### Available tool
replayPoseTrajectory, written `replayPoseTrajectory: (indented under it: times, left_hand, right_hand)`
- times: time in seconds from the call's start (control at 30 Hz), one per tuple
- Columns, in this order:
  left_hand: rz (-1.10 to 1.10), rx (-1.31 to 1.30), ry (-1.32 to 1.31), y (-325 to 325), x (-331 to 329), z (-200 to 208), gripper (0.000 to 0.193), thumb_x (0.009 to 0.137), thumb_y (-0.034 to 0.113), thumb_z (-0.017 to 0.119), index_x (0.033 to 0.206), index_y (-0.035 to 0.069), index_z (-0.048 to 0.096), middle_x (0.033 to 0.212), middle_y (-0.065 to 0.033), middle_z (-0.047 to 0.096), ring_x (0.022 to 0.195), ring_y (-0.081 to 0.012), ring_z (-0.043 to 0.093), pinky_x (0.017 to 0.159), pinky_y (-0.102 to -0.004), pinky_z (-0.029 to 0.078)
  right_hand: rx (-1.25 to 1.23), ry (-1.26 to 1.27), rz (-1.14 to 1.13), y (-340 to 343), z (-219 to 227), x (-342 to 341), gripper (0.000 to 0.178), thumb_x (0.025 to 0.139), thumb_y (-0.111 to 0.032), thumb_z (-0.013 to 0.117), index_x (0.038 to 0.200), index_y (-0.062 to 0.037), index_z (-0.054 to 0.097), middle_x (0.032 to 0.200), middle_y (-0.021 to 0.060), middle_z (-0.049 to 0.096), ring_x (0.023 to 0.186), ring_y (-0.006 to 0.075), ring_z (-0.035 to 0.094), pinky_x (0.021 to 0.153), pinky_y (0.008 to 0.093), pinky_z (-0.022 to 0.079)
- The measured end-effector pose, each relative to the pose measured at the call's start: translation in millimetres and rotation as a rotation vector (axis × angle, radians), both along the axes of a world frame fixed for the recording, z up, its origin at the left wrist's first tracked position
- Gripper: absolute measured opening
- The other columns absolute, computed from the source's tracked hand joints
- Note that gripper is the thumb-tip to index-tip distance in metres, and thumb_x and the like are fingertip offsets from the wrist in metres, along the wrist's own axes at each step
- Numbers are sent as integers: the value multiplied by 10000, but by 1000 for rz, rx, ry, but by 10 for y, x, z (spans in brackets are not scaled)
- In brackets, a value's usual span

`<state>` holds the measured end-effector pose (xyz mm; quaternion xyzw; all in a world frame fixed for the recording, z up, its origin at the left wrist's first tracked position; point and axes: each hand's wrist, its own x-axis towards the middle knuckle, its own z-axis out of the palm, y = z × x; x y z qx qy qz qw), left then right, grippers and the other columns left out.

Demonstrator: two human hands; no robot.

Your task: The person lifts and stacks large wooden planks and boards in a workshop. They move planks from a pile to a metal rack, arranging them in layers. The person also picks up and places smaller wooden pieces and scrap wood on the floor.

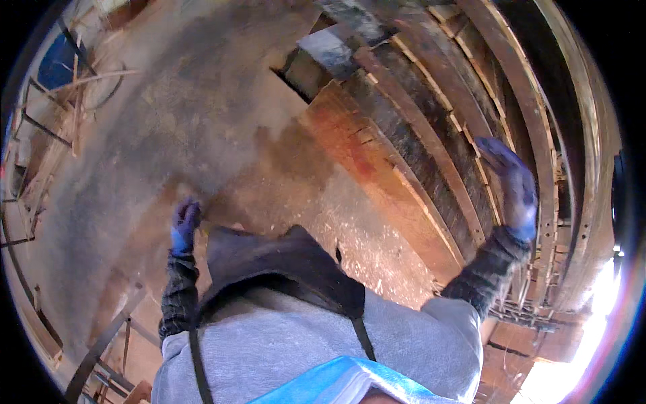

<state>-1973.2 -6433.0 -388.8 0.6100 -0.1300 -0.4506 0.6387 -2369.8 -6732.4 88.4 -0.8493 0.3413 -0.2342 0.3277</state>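
My right hand (515,188), in a bluish-purple glove, is raised at the right over a tiered wooden rack (414,111). Its fingers stretch up and to the left, close to a thin pale wooden strip (486,180) along one tier. Whether the fingertips touch the rack cannot be made out, and nothing shows in them. Low on the left, my left hand (185,219), gloved alike, hangs beside the dark apron (276,256) with its fingers curled in. What it holds, if anything, is too small to name.
An orange-brown panel (377,175) forms the rack's lowest front. Wood shavings (360,252) are scattered over the dusty floor (161,128) below it. Dark metal frames with wooden pieces (54,128) stand at the far left, and a metal bar (108,337) slants up at lower left.
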Motion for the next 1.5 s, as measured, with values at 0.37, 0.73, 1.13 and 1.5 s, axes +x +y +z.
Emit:
replayPoseTrajectory:
  times: [0.37,0.73,1.13,1.5]
  left_hand:
    - [256,287,170,905,1898,96,472,883,255,593,1316,120,463,1193,-40,581,1054,-152,550,826,-277,434]
    - [84,43,50,-1616,3433,469,337,902,170,578,1220,64,539,1057,-32,614,916,-111,573,755,-247,469]
    - [270,261,-221,-1772,5299,549,439,897,302,575,1242,36,513,1065,-50,605,912,-118,566,772,-265,477]
    - [149,912,-1259,-1184,9407,-23,643,730,320,692,1278,67,469,1217,-212,536,1114,-368,521,934,-443,426]
  right_hand:
    - [376,271,67,-564,-1087,2163,333,930,-192,510,1183,15,579,1215,101,587,1148,180,513,1017,308,358]
    - [874,126,-54,-1586,-2606,3849,330,929,-145,502,1217,7,553,1208,108,588,1092,182,552,908,285,438]
    - [1065,65,9,-2437,-3338,6233,336,880,-71,593,1190,49,543,1154,110,585,1039,166,564,934,259,433]
    - [843,351,15,-2293,-3586,8924,390,871,-140,630,1225,-3,537,1120,93,600,984,148,558,866,257,442]
